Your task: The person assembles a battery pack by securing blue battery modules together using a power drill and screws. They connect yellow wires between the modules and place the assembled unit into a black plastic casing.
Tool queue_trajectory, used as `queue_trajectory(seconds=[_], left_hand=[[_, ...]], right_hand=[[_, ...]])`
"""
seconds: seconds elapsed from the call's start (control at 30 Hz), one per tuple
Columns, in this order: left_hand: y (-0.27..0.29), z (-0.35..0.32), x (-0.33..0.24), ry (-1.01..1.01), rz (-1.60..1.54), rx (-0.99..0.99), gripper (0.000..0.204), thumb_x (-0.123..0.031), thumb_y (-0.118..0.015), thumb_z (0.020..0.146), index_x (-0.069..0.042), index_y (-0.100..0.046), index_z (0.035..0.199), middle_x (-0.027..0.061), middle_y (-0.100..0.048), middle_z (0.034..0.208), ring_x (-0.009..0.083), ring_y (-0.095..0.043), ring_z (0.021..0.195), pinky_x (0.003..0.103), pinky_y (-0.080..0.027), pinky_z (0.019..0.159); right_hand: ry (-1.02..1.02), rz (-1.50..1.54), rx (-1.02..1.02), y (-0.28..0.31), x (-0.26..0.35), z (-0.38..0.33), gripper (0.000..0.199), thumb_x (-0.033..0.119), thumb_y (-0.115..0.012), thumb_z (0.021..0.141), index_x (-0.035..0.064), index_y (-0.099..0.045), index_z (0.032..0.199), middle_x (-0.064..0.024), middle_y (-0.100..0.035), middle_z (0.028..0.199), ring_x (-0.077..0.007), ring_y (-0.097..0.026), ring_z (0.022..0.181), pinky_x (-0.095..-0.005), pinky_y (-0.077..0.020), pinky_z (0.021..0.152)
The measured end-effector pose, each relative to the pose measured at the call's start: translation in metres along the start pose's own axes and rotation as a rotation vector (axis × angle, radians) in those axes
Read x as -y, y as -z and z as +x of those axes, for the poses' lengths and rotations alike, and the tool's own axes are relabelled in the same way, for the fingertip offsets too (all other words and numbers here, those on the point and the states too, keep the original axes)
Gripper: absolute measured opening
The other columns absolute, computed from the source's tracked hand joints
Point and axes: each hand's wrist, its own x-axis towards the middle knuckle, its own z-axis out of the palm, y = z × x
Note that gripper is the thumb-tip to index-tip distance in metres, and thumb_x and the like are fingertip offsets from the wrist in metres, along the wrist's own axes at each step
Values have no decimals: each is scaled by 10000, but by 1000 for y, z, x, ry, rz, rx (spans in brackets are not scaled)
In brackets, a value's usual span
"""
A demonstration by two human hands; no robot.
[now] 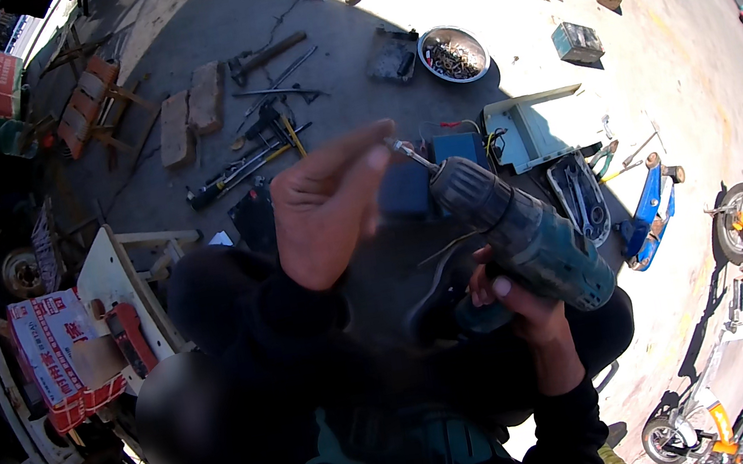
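Observation:
A teal and black cordless drill (525, 233) points up and to the left, with my right hand (527, 305) closed round its grip. A thin silver bit (418, 160) sticks out of its chuck. At the bit's far end, the thumb and forefinger of my left hand (329, 202) are pinched together on the tip. Whether a small fastener sits there between the fingertips is too small to tell. Beyond the chuck, a dark blue box (457, 150) stands on the ground, partly hidden by the drill.
Farther off stand a metal bowl of small hardware (455, 54) and a grey open case (533, 126). A tray of wrenches (581, 199) and a blue floor jack (648, 217) lie rightward. Leftward are a hammer (268, 52), bricks (191, 115) and a stool (125, 288) with red pliers.

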Motion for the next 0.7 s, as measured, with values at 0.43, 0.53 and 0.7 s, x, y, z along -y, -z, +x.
queue_trajectory(seconds=[0.43, 0.53, 0.7], left_hand=[[3, -1, 8, -168, 133, -36, 256, -67, -662, 995, -6, -704, 1241, 151, -761, 1076, 56, -583, 557, 227, -476, 460], [4, 2, 13, -233, 137, -33, 248, -59, -668, 990, -12, -713, 1230, 150, -762, 1073, 78, -631, 619, 240, -524, 512], [4, 1, 12, -214, 156, -18, 238, -28, -665, 986, 0, -716, 1217, 145, -761, 1059, 117, -702, 742, 261, -585, 622]], right_hand=[[-2, -192, -37, 2, -7, -4, 465, 185, -711, 922, -38, -566, 1304, -64, -609, 811, -176, -614, 812, -350, -504, 827], [21, -342, -88, 8, -12, -12, 417, 167, -708, 943, -12, -586, 1299, -56, -651, 879, -160, -639, 870, -339, -515, 855], [-183, 69, -235, 9, -11, -23, 412, 266, -677, 964, 36, -595, 1296, -110, -683, 1102, -219, -673, 1024, -384, -543, 932]])
